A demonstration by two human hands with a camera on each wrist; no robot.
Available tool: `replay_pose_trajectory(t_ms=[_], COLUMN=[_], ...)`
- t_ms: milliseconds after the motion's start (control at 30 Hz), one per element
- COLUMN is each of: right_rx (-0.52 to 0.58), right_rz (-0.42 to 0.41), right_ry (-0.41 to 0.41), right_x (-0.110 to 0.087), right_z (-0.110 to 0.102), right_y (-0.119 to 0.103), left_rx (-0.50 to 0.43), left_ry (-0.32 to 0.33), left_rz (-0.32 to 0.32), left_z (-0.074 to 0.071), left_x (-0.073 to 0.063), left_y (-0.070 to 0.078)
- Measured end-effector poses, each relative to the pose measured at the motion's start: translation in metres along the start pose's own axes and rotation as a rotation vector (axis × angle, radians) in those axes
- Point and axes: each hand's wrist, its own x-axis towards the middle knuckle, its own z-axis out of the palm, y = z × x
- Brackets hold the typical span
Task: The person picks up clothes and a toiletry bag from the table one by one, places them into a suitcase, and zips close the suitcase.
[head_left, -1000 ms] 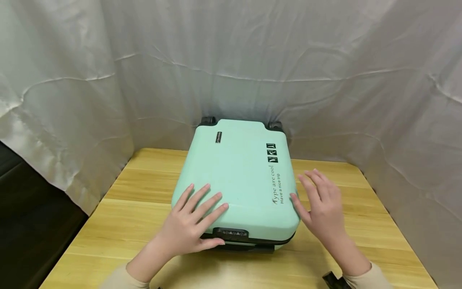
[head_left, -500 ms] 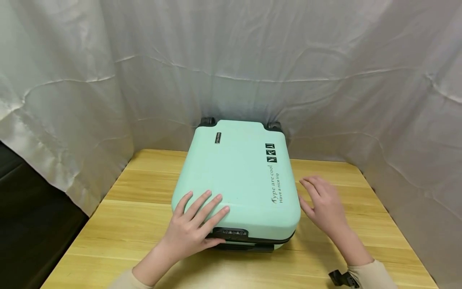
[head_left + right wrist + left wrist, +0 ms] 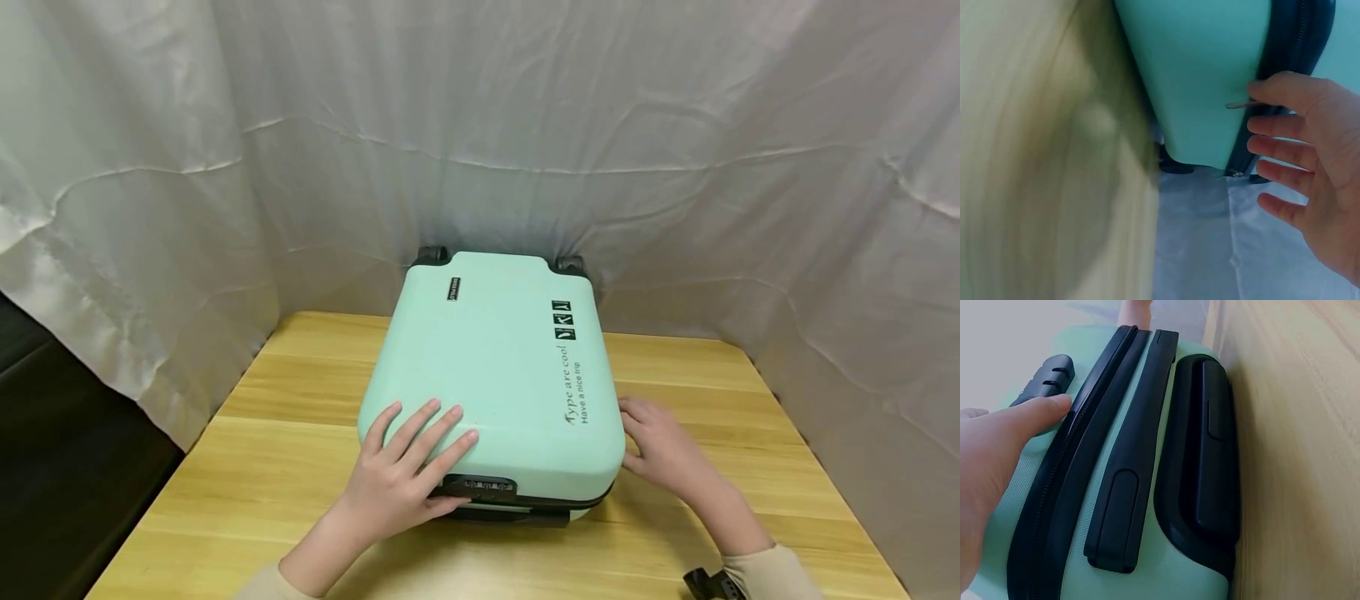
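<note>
A mint-green hard-shell suitcase (image 3: 495,367) lies flat, its combination lock (image 3: 480,485) on the near edge. My left hand (image 3: 397,475) rests with spread fingers on the near left corner of the lid. In the left wrist view its thumb (image 3: 1041,414) reaches the zipper (image 3: 1075,425) beside the lock; the black carry handle (image 3: 1129,481) is further down. My right hand (image 3: 660,446) is at the suitcase's right side. In the right wrist view, its thumb touches the zipper by a small metal zipper pull (image 3: 1241,105), fingers loosely extended beneath.
The suitcase lies on a wooden table (image 3: 285,467). Black wheels (image 3: 432,255) stick out at its far end, close to a grey curtain (image 3: 525,125) that hangs round the back and sides. Something black (image 3: 67,467) stands off the table's left edge. A black strap (image 3: 712,583) is at my right sleeve.
My right hand has come down and closer along the suitcase's right side, its fingertips now at the zipper edge. My left hand has stayed on the lid with little shift.
</note>
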Motion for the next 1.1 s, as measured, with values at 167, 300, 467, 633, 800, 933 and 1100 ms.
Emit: replay_pose_trajectory(t_ms=[167,300,467,633,800,933,1100], right_rx=[0.028,0.032,0.022,0.013,-0.006,-0.03,-0.06], right_rz=[-0.005,-0.006,0.011,0.02,0.006,-0.044,-0.063], right_ry=[0.04,0.055,0.065,0.067,0.084,0.116,0.108], right_x=[-0.002,-0.004,-0.005,-0.005,-0.005,-0.004,-0.006], right_z=[0.006,0.009,0.008,0.005,0.007,0.008,0.007], right_y=[-0.002,-0.002,-0.003,-0.003,-0.001,0.001,0.002], left_rx=[0.001,-0.001,0.004,0.008,0.007,0.006,0.006], left_ry=[0.001,0.0,0.008,0.013,0.019,0.044,0.084], left_rz=[-0.004,-0.004,0.0,0.002,0.002,-0.028,-0.124], left_z=[0.001,0.001,0.002,0.002,0.003,0.006,0.012], left_x=[-0.001,-0.003,-0.004,-0.003,-0.002,-0.005,-0.012], left_y=[0.001,0.001,0.001,0.0,-0.001,0.003,0.018])
